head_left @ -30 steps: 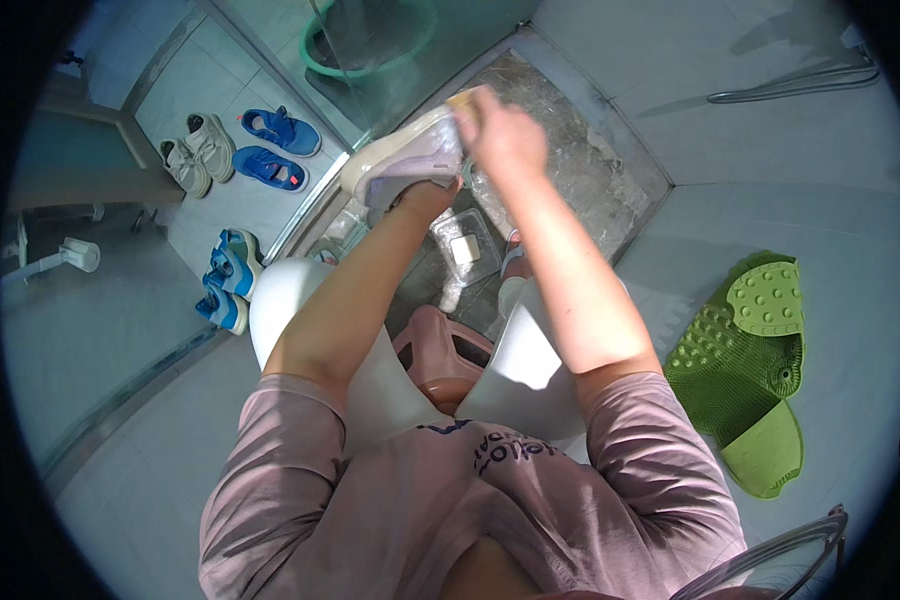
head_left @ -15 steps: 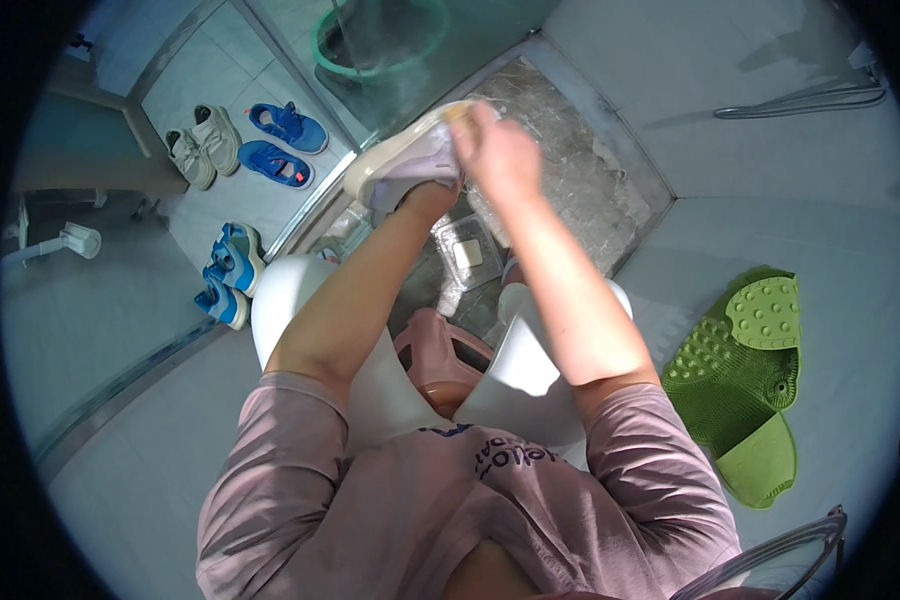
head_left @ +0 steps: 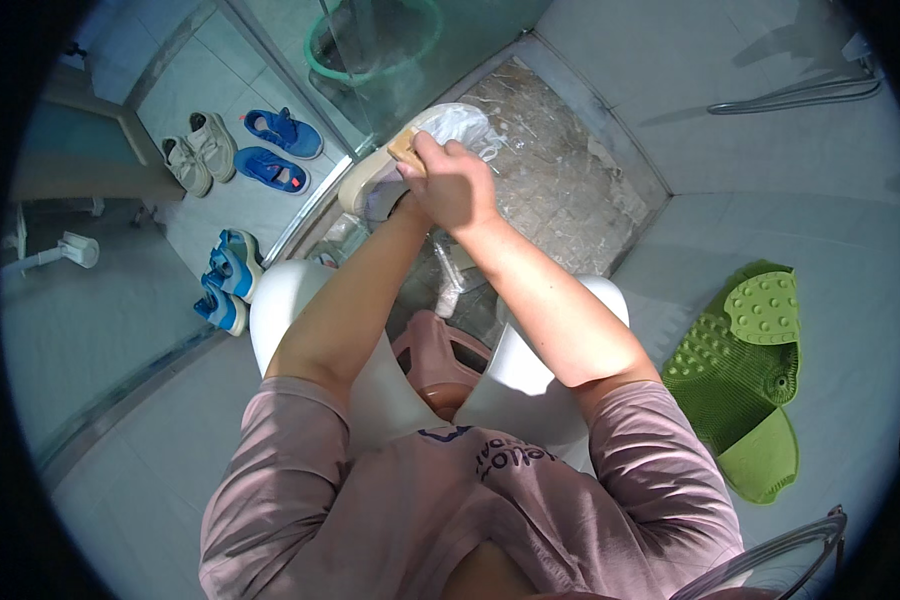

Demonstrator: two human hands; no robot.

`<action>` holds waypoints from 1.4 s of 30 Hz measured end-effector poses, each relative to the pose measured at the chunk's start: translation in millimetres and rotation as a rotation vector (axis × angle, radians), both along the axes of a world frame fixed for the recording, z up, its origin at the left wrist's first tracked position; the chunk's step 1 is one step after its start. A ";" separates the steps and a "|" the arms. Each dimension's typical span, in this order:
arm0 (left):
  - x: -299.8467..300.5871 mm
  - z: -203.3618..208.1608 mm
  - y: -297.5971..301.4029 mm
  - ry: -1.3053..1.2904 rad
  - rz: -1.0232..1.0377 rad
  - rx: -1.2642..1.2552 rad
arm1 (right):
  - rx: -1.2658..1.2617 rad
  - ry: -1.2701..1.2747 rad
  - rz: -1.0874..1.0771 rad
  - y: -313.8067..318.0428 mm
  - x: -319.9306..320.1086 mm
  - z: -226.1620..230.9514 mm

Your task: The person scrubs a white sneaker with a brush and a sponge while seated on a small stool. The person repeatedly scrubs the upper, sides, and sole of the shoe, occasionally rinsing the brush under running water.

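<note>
A pale shoe with a thick cream sole is held up over the wet floor, tilted so the sole's edge faces up. My left hand reaches to the shoe's opening and supports it; its fingers are hidden by the shoe and my other hand. Closed in my right hand is a small tan block, apparently a wooden scrub brush, lying against the side of the sole. Its bristles do not show. White wet material or suds cover the toe end.
A pink stool stands between my white-clad knees. Blue shoes, cream shoes and light-blue shoes lie to the left. Behind a glass panel is a green basin. A green studded mat is on the right.
My right hand has moved left and toward me along the sole, bringing the tan block from the toe end to the middle. The shoe has tilted slightly, showing its white toe end.
</note>
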State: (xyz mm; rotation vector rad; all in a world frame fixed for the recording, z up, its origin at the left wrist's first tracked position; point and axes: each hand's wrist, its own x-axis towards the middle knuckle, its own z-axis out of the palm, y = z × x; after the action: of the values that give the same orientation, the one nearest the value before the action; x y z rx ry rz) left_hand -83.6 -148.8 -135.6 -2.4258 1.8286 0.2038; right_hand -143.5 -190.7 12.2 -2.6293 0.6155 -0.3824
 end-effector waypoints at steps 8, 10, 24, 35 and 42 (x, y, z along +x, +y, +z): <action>-5.4 13.8 -1.1 -0.228 -0.214 0.037 | 0.185 -0.118 0.044 -17.4 -3.6 -34.2; 8.8 -24.7 14.9 -0.400 -0.331 0.002 | 0.083 0.063 -0.027 -14.6 8.9 -9.3; -10.1 32.4 -6.6 -0.475 -0.280 0.367 | 0.008 0.157 -0.257 -54.9 4.2 -6.7; -11.6 63.6 2.9 -0.400 -0.204 0.245 | 0.092 0.222 -0.063 -16.6 9.2 10.0; -4.0 46.8 5.6 0.295 0.164 -0.590 | 0.095 0.049 -0.580 -107.8 -11.1 1.9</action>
State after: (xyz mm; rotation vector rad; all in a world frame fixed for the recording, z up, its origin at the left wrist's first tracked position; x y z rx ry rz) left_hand -87.7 -143.2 -88.8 -3.0934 2.0345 0.0323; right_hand -154.6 -298.5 14.0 -2.3337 1.3796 -0.4394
